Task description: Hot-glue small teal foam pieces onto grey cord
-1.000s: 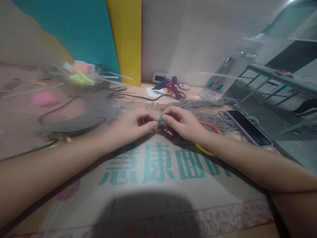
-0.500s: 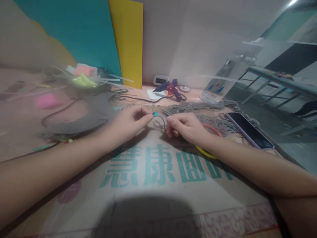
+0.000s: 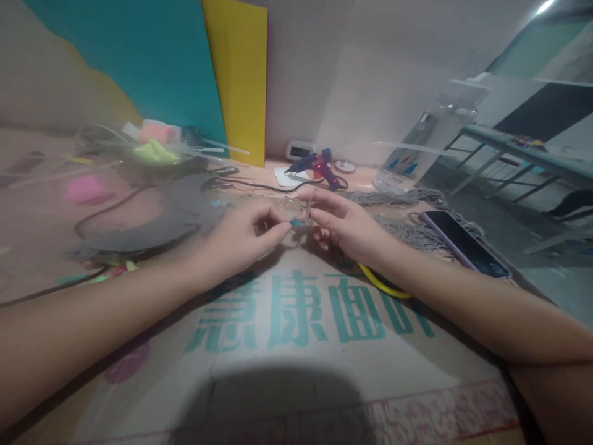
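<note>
My left hand point(image 3: 243, 235) pinches a small teal bead point(image 3: 294, 222) between thumb and forefinger, just above the cardboard sheet point(image 3: 296, 346). My right hand point(image 3: 345, 225) meets it from the right, with thumb and forefinger pinched on a thin grey cord point(image 3: 309, 203) that rises from the bead. Both hands hover close together at the middle of the view. A yellow and orange ring point(image 3: 384, 285) lies under my right wrist, partly hidden.
A blue glue gun point(image 3: 317, 163) with a red light rests at the back on a white pad. Grey yarn point(image 3: 398, 213) and a phone point(image 3: 466, 242) lie to the right, a plastic bottle point(image 3: 424, 145) behind. Blurred craft bits and a black cable point(image 3: 264, 182) fill the left.
My right hand has lifted off the cardboard and moved left to the bead, taking hold of the cord. My left hand has kept the bead and shifted slightly.
</note>
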The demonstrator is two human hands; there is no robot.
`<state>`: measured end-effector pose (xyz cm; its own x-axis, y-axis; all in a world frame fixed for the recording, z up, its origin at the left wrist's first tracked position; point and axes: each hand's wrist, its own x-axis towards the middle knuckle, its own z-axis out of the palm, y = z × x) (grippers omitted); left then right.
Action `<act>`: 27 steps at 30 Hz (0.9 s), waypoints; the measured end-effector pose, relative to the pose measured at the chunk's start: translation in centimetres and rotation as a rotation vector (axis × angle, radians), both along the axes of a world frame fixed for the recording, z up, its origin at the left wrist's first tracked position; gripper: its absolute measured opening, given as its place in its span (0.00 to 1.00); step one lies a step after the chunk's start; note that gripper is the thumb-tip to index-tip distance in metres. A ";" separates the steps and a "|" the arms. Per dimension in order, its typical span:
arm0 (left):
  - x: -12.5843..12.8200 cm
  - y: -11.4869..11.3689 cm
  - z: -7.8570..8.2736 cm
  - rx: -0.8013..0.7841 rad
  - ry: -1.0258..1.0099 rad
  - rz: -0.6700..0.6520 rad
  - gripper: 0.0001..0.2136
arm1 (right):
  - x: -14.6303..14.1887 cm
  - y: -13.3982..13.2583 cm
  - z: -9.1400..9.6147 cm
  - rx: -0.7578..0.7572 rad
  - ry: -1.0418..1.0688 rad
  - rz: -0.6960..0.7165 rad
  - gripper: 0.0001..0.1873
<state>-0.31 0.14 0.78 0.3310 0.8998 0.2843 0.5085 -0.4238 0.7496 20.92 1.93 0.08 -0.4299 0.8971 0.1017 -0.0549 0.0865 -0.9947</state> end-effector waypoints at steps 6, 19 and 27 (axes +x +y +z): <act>-0.1 0.2 -0.2 -0.099 0.002 -0.007 0.10 | -0.2 -0.3 0.4 0.142 -0.124 -0.078 0.10; -0.4 0.4 -0.9 -0.084 0.091 -0.118 0.09 | -0.2 -1.0 0.4 0.204 -0.245 -0.108 0.10; -0.3 0.4 -1.0 -0.071 0.111 -0.188 0.07 | -0.5 -1.4 0.5 0.270 -0.253 -0.094 0.09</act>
